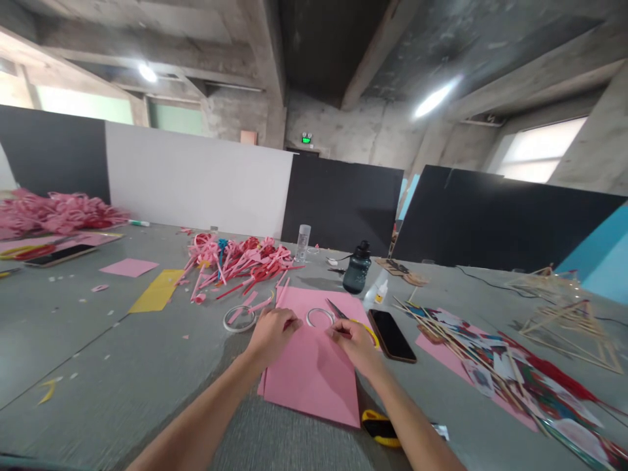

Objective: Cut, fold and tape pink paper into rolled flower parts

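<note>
Both hands (314, 333) on pink paper (314, 373)

Left hand (271, 332) and right hand (354, 341) both rest on pink paper (314, 373) on the table (122, 366). Scissors (338, 310) at right hand, tape roll (240, 318) left, phone (392, 335) right.

We're in bare concrete room: raw ceiling beams (255, 39), two lamps (434, 98) glowing overhead. Black and white partition boards (196, 176) behind our grey table (98, 366). Bright window (540, 152) on right, blue panel (606, 258) beside it.
</note>
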The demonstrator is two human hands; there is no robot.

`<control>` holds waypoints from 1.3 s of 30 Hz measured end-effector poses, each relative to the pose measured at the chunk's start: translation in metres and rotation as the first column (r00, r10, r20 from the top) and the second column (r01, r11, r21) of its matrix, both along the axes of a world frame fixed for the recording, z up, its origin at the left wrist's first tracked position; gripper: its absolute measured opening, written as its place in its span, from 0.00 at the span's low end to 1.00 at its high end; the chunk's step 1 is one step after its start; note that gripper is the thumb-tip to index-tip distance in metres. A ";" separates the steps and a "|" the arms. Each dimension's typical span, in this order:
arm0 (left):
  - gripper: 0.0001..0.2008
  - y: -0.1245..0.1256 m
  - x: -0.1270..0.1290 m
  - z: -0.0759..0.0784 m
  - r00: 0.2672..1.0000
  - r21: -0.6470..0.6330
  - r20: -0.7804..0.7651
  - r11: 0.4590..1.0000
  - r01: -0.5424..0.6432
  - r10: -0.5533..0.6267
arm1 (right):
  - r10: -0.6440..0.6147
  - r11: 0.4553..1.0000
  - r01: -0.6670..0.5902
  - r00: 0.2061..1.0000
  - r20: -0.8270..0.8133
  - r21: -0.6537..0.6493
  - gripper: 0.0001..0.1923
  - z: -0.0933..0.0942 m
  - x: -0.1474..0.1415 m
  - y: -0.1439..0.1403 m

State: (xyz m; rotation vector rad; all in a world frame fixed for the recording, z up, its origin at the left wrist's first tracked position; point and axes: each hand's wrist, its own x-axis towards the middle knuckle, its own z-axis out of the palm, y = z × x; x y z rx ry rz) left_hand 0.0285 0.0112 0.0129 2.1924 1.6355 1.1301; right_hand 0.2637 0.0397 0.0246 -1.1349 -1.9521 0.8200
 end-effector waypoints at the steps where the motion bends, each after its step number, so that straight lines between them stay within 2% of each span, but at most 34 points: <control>1: 0.09 0.000 0.000 0.000 1.000 0.000 -0.003 1.000 -0.002 0.002 | 0.004 1.000 -0.004 1.000 -0.001 0.003 0.15 0.000 0.000 0.000; 10: 0.09 -0.002 0.002 -0.002 1.000 0.031 0.014 0.999 -0.026 0.026 | 0.007 1.000 -0.008 0.999 -0.038 -0.026 0.14 -0.009 0.003 0.006; 21: 0.12 -0.001 0.002 -0.002 0.999 0.001 0.019 0.999 -0.041 0.041 | 0.006 1.000 -0.006 0.999 -0.053 0.003 0.14 -0.005 0.003 0.003; 26: 0.09 0.000 0.002 -0.004 1.000 0.005 0.021 1.000 -0.018 0.018 | 0.011 1.000 -0.010 0.999 -0.050 0.007 0.14 -0.006 0.004 0.003; 39: 0.09 -0.003 0.004 -0.002 0.999 0.033 -0.048 0.999 -0.005 0.007 | 0.010 1.000 -0.010 0.999 -0.037 -0.008 0.16 0.000 0.000 -0.001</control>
